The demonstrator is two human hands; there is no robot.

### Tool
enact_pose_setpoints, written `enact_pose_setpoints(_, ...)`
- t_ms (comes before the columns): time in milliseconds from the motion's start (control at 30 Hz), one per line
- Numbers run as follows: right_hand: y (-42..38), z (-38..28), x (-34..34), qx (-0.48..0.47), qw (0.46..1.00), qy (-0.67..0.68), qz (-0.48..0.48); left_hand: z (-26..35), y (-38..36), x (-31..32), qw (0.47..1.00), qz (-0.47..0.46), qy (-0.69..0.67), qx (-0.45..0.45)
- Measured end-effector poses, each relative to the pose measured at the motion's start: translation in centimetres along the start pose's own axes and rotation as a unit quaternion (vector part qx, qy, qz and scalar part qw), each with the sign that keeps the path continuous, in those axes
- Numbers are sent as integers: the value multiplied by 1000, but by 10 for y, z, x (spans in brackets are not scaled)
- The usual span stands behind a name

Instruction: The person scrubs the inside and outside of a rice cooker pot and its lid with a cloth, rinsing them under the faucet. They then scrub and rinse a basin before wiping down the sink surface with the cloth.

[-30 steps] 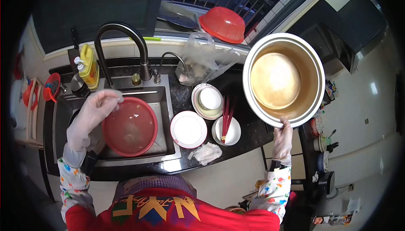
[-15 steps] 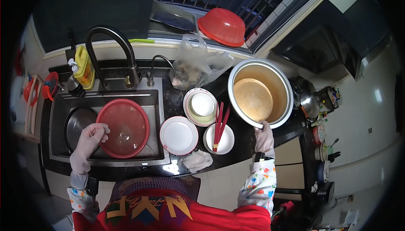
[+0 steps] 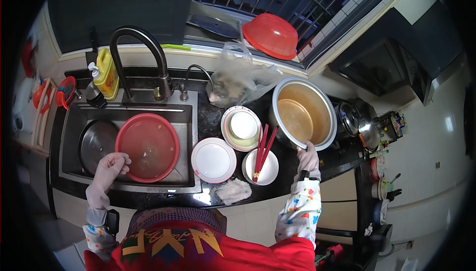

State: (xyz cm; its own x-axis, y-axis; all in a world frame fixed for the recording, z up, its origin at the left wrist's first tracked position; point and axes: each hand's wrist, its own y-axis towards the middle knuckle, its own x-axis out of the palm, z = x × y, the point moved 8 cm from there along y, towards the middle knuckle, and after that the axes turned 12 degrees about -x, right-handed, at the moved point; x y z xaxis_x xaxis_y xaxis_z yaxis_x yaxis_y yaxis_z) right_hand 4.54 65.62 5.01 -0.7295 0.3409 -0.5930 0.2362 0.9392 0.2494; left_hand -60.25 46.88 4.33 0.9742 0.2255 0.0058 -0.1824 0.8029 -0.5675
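Note:
My right hand [image 3: 308, 159], in a translucent glove, grips the near rim of a big metal pot [image 3: 298, 117], which is tilted on the dark counter. My left hand [image 3: 113, 166], gloved too, is over the front left of a red basin [image 3: 148, 147] in the sink; its fingers are curled together and what they hold, if anything, is too small to name. Between my hands are a white plate [image 3: 213, 160], stacked bowls [image 3: 243, 125], a white bowl [image 3: 267, 169] with red chopsticks [image 3: 262, 153] across it, and a white cloth [image 3: 233, 191].
A dark pan [image 3: 94, 144] lies in the sink [image 3: 192, 182] under the faucet [image 3: 163, 58]. Behind stand a yellow soap bottle [image 3: 105, 75] and a plastic bag [image 3: 238, 82]. A red bowl [image 3: 271, 35] rests by the window, and a lidded pot [image 3: 364, 122] stands right.
The view has shifted slightly. The big pot has moved a little left relative to the counter and tilted more, with my right hand still on its rim.

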Motion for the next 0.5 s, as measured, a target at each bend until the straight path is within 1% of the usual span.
enact_pose_setpoints(133,4,-3,6,11,999,-31,-24,-7,-4,-3,1000,4,-12,-12)
enact_pose_setpoints(167,6,8,9,9,999,-30,-26,-8,-4,-4,1000,8,-13,-15)
enact_pose_setpoints(200,10,23,11,-9,999,-29,-15,-10,-5,-6,1000,13,-14,-19)
enact_pose_setpoints(267,13,27,13,-27,999,-27,-7,-13,-5,-9,1000,19,-13,-21)
enact_pose_setpoints(333,11,37,16,20,1000,-16,-18,-15,-4,-11,999,27,-12,-24)
enact_pose_setpoints(367,8,35,18,9,998,57,-29,-14,-2,-10,999,24,-1,-22)
enact_pose_setpoints(400,12,57,24,50,967,243,-62,-16,0,-12,999,24,9,-21)
enact_pose_setpoints(433,6,33,15,42,994,89,-46,-22,5,-16,1000,9,10,-5)
enact_pose_setpoints(467,0,3,13,27,997,-63,-36,-27,10,-18,1000,-7,5,-12)
enact_pose_setpoints(500,0,13,17,12,998,-55,-33,-27,10,-17,1000,-1,-1,-13)
